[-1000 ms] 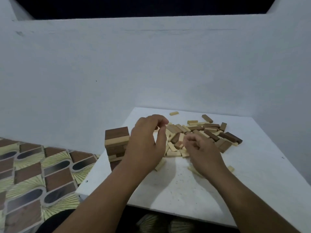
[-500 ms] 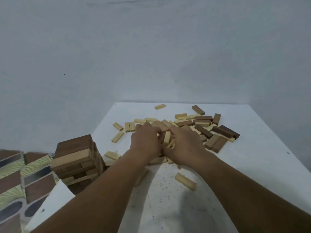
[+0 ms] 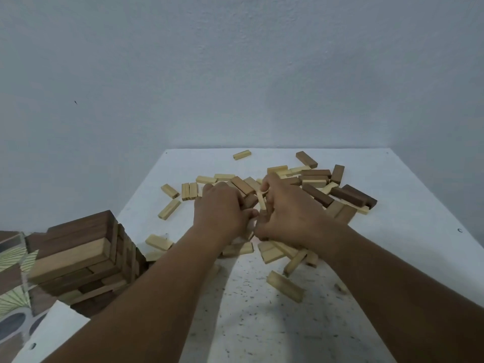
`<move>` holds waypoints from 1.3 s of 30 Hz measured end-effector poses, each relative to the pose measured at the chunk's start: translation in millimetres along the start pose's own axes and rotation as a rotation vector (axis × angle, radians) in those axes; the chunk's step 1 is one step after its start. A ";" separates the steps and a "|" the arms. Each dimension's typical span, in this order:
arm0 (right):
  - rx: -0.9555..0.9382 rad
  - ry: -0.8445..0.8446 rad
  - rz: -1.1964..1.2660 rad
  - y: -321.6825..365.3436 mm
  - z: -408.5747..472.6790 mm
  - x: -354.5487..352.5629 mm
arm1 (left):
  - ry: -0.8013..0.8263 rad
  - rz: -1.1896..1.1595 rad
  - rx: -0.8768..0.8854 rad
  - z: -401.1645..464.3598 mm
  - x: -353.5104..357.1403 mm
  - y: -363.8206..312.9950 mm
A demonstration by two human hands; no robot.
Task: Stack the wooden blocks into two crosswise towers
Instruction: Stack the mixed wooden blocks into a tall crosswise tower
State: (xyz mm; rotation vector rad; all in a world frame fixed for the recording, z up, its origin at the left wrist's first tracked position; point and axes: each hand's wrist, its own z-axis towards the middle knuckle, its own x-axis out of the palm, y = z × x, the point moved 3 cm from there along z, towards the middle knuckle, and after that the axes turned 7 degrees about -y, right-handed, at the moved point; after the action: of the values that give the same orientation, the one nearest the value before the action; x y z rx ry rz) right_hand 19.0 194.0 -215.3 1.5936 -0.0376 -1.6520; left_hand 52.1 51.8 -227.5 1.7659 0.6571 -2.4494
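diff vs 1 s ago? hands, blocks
Both hands reached forward into the loose pile and closed together. The right hand now pinches a light block; the left hand grips blocks beside it. The tower at the table's left edge looks unchanged.

Both forearms are bare to the frame edge — no sleeve, watch or ring on left hand (image 3: 220, 213) or right hand (image 3: 290, 213)

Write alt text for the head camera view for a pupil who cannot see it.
Both hands, left hand and right hand, gather loose wooden blocks on a white table; a light block stands between them. One crosswise tower stands at the table's left edge.
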 end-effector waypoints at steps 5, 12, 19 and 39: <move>0.161 -0.104 0.250 -16.3 0.3 -16.2 | -0.013 0.085 -0.011 0.7 2.8 -4.0; 0.305 -0.223 0.409 -32.4 11.0 -8.6 | -0.108 0.144 0.032 -0.4 -0.6 -4.3; 0.126 -0.116 0.139 -7.0 49.6 11.5 | -0.283 -0.504 -0.354 -33.2 -23.1 23.1; 0.141 0.229 -0.118 30.7 103.1 36.3 | -0.155 -0.872 -0.545 -60.3 -10.8 30.8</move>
State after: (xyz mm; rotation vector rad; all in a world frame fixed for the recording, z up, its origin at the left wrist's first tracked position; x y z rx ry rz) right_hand -46.9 101.9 -208.0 1.9160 0.0610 -1.5735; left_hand 118.5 43.7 -242.6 1.1846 2.1718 -2.3743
